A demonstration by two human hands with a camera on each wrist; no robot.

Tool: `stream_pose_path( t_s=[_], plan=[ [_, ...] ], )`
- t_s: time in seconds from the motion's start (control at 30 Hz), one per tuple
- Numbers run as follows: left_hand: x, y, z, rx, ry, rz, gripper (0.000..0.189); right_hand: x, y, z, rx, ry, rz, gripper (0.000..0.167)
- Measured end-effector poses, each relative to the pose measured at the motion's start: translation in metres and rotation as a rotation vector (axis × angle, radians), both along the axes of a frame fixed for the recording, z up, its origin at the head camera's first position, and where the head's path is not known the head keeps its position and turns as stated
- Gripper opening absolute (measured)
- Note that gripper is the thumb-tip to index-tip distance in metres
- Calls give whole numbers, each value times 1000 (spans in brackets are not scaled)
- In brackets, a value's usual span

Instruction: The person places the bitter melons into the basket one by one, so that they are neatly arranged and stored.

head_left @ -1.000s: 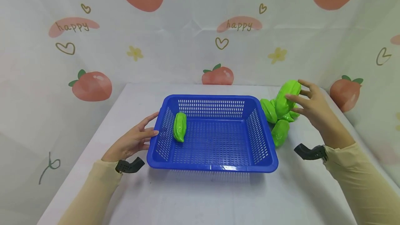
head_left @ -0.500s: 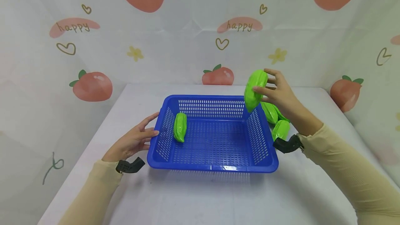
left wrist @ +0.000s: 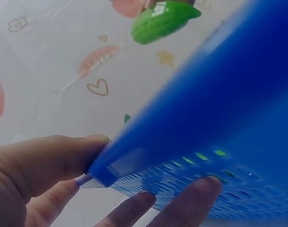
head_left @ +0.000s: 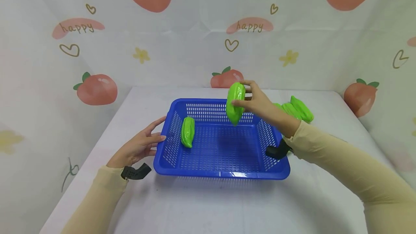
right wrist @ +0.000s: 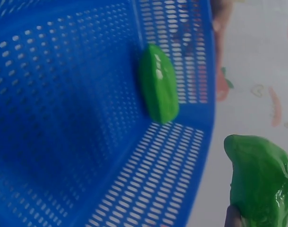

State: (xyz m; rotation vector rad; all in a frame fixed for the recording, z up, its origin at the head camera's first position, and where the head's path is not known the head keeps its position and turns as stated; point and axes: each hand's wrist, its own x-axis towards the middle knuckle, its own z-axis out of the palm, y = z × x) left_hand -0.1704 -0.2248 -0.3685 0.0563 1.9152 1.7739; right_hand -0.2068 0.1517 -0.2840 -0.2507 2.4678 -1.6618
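A blue plastic basket [head_left: 201, 173] with slotted walls stands on the table. My left hand [head_left: 138, 147] grips its left rim, thumb at the edge and fingers against the outer wall in the left wrist view. Inside, a bright green bitter melon [head_left: 187, 132] lies along the left wall. My right hand [head_left: 260, 104] holds another bitter melon [head_left: 234, 104] between thumb and fingers, raised over the basket's back part with its pointed end down. That held bitter melon [right wrist: 259, 179] is partly cut off in the right wrist view.
More green bitter melons [head_left: 302, 109] lie on the white table [head_left: 208, 205] to the right of the basket, partly hidden by the right forearm. A white cloth backdrop [head_left: 182, 53] with peach prints rises behind the table.
The right hand has carried the bitter melon leftward from the pile at the right to above the basket. My left hand and the basket have stayed in place.
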Motion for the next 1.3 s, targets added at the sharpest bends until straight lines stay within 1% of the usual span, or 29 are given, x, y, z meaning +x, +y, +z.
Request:
stream_pose_path(
  t_s=[0.27,0.5,0.67,0.9,1.1,1.3],
  plan=[
    [1,0,2,14,-12,-14,81,0,-25,-21,58,-70,79,81],
    [1,0,1,4,-9,-5,81,-3,-44,-41,96,-126,102,80],
    [1,0,1,-6,-8,4,81,-5,-55,-58,102,-160,121,80],
    [1,0,1,-5,-8,10,80,-9,-67,-75,44,-212,146,77],
    [0,0,1,9,-10,18,82,-13,-77,-83,20,-274,130,77],
    [0,0,1,16,1,5,81,-15,-85,-92,-63,-322,117,76]
  ],
)
